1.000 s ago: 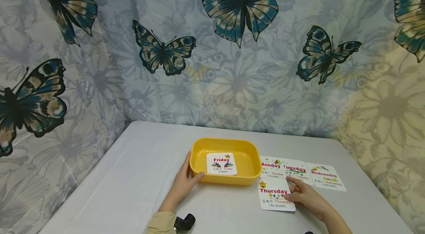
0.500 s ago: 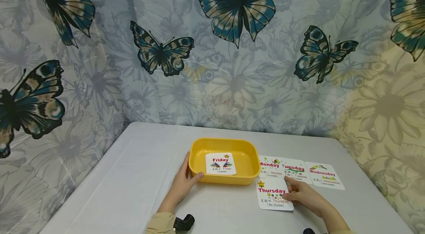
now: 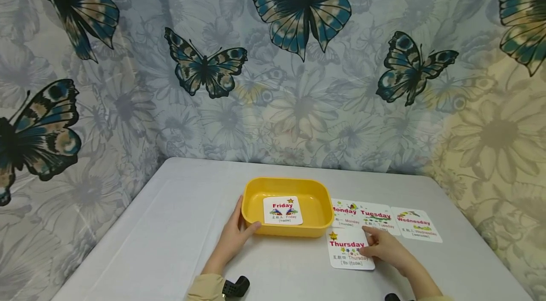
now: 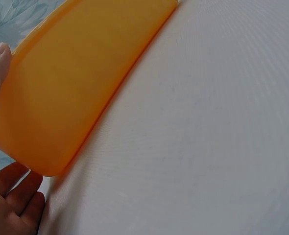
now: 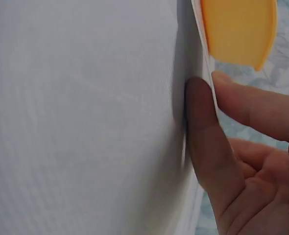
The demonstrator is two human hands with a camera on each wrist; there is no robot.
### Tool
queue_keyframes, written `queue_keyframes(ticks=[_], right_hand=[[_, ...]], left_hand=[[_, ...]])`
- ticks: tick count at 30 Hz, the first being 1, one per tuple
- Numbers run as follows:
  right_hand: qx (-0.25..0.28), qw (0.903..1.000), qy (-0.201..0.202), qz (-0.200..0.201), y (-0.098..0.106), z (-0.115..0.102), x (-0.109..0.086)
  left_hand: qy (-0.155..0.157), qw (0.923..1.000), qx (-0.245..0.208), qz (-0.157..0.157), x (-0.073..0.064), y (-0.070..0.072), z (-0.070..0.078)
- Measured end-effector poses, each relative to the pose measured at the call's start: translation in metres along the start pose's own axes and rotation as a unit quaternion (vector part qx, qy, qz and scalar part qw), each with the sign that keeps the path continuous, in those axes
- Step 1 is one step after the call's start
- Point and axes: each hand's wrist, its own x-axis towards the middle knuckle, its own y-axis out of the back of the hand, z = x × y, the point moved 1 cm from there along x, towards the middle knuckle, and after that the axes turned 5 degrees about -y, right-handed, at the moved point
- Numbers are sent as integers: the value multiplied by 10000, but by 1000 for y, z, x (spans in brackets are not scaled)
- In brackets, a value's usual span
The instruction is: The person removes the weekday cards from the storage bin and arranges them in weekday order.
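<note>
The left hand [image 3: 232,237] grips the left end of a yellow tray [image 3: 315,204], thumb over the near side and fingers bent around the end; the left wrist view shows its fingertips at the bottom corner. The tray stands near the middle of the white worktop [image 3: 170,244], its open top facing up. Inside, towards the left, is 1 white Friday card [image 3: 283,211], printed face showing.

The right hand [image 3: 386,249] is nearly closed at its fingertips, pinching the right edge of the Thursday card [image 3: 346,260]. In the right wrist view, 1 digit is on each side of the thin card edge. This card is in front of the tray's right end, with a yellow star at its upper left corner; I cannot tell whether its far edge overlaps the cards behind or just meets them.

Behind it, a row of 3 cards runs to the right: the Monday card [image 3: 347,219], its left edge hidden by the tray, then the Tuesday card [image 3: 375,214] and the Wednesday card [image 3: 417,225]. All have red English lettering.

A beige sleeve [image 3: 206,289] and a black wrist device [image 3: 236,287] show on the left arm. Beyond the worktop hangs a pale floral backdrop [image 3: 304,135] with 6 large dark butterflies.
</note>
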Motion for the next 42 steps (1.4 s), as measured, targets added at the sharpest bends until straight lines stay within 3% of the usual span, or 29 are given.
queue_keyframes(ticks=[9, 26, 42], right_hand=[[-745, 9955, 134, 576, -1, -6, -6], [-1372, 9882, 256, 632, -2, -10, -9], [-1409, 9871, 248, 714, -5, -6, -5]], left_hand=[[-13, 10000, -85, 3, 0, 0, 0], [9, 10000, -60, -12, 1, -1, 1], [-33, 10000, -59, -10, 0, -1, -1]])
